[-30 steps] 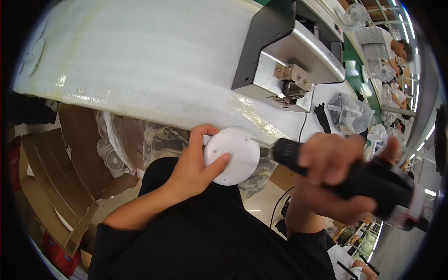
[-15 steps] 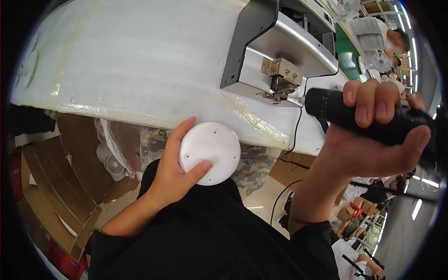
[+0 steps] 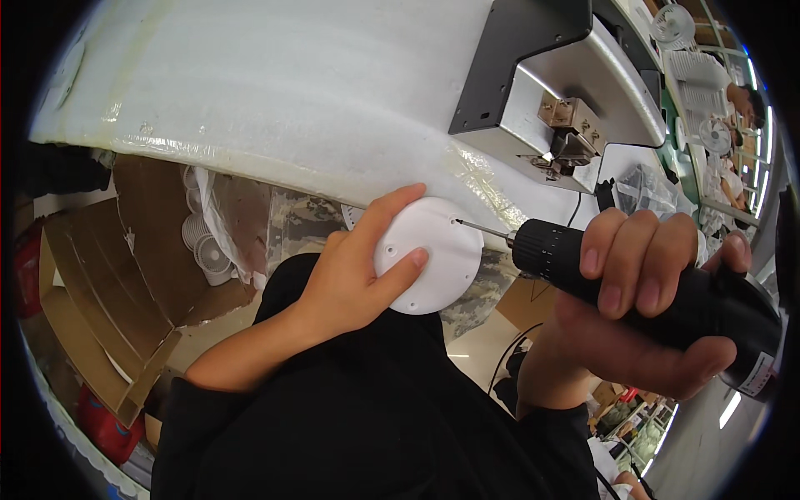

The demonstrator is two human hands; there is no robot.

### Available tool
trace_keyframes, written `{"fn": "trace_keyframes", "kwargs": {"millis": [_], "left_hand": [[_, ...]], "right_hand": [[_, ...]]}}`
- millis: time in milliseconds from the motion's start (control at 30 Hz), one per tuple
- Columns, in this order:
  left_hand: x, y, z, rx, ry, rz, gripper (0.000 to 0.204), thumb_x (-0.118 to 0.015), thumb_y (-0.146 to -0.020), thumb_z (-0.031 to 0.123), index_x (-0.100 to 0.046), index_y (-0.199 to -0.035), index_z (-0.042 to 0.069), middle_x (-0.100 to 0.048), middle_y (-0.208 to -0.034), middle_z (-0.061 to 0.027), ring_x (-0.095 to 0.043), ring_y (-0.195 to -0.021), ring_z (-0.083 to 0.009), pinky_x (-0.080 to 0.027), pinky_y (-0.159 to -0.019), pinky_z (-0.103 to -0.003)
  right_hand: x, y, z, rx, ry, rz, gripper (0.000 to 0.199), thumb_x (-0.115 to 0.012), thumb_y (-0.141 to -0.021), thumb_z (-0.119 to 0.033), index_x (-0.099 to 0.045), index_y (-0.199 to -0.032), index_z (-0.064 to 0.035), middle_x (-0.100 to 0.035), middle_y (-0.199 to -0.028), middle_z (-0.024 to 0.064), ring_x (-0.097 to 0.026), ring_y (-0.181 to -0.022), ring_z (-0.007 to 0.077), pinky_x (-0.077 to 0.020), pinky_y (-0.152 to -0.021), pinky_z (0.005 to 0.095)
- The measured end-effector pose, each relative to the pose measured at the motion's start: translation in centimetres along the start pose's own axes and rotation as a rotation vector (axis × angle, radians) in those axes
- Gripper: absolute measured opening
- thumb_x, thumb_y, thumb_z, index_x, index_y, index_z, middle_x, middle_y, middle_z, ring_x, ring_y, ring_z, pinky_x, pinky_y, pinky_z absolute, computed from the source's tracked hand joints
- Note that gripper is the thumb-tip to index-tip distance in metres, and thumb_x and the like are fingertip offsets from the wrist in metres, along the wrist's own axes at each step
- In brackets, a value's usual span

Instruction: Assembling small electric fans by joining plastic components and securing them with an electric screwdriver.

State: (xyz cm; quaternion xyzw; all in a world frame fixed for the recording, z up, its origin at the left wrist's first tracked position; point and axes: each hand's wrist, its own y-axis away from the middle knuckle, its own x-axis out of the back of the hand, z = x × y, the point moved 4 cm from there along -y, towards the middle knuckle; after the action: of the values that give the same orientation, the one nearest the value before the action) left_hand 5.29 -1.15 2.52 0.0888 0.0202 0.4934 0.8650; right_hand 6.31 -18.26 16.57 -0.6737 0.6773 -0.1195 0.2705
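My left hand (image 3: pixel 358 267) grips a round white plastic disc (image 3: pixel 442 271) by its left side, thumb across its face and fingers at the far edge. Several small screw holes dot the disc near its rim. In my right hand (image 3: pixel 642 292) is a black electric screwdriver (image 3: pixel 558 254), fingers wrapped round its body. Its thin bit points left, and the tip meets the disc at the hole near the top. Whether a screw sits in that hole is too small to tell.
A metal screw feeder (image 3: pixel 575 92) stands on the white-covered table (image 3: pixel 292 100) at the far right. An open cardboard box (image 3: pixel 108 275) with white round fan grilles (image 3: pixel 208 250) nearby is at the left. Another person (image 3: pixel 742 104) is in the right background.
My right hand has brought the screwdriver away from the feeder, down and left to the disc. The disc in my left hand has shifted right and slightly up. The view has turned a little.
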Motion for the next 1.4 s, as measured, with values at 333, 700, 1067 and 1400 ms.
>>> {"fn": "trace_keyframes", "kwargs": {"millis": [333, 700, 1067, 1400], "left_hand": [[-0.1, -0.1, -0.1, -0.024, -0.039, -0.002, 0.053, -0.059, -0.089, 0.021, -0.043, -0.138, 0.007, -0.058, -0.128, -0.016, -0.067, -0.091, -0.0344, -0.053, -0.077, -0.037], [-0.3, -0.4, -0.2, 0.052, 0.008, -0.059, 0.054, -0.06, -0.088, 0.02, -0.041, -0.137, 0.007, -0.058, -0.126, -0.0159, -0.066, -0.089, -0.0339, -0.053, -0.076, -0.038], [0.5, 0.2, -0.8, 0.058, 0.152, 0.015, 0.057, -0.064, -0.085, 0.013, -0.039, -0.136, 0.006, -0.055, -0.122, -0.0208, -0.062, -0.097, -0.0295, -0.051, -0.08, -0.036], [0.4, 0.7, -1.8, 0.046, 0.192, 0.016, 0.064, -0.065, -0.085, 0.011, -0.035, -0.141, 0.004, -0.052, -0.129, -0.0189, -0.059, -0.104, -0.0277, -0.049, -0.086, -0.034]], "right_hand": [[-0.4, -0.7, 1.2, -0.073, 0.047, -0.186, 0.051, -0.06, -0.088, -0.05, -0.043, -0.122, -0.0168, -0.052, -0.074, -0.0021, -0.05, -0.056, 0.0087, -0.0456, -0.06, 0.0297], [-0.9, -0.1, 1.9, -0.102, 0.144, -0.222, 0.054, -0.064, -0.086, -0.053, -0.043, -0.121, -0.0177, -0.052, -0.071, -0.0019, -0.05, -0.055, 0.0087, -0.0457, -0.056, 0.0287], [-0.1, -0.5, -3.5, 0.228, 0.156, 0.088, 0.064, -0.059, -0.088, -0.051, -0.044, -0.139, -0.0155, -0.052, -0.074, -0.0028, -0.048, -0.055, 0.0067, -0.0432, -0.059, 0.0282], [3.5, -3.4, -2.7, 0.238, 0.231, 0.131, 0.044, -0.052, -0.09, -0.048, -0.055, -0.118, -0.0146, -0.052, -0.074, -0.0013, -0.049, -0.055, 0.0085, -0.0431, -0.06, 0.0302]]}}
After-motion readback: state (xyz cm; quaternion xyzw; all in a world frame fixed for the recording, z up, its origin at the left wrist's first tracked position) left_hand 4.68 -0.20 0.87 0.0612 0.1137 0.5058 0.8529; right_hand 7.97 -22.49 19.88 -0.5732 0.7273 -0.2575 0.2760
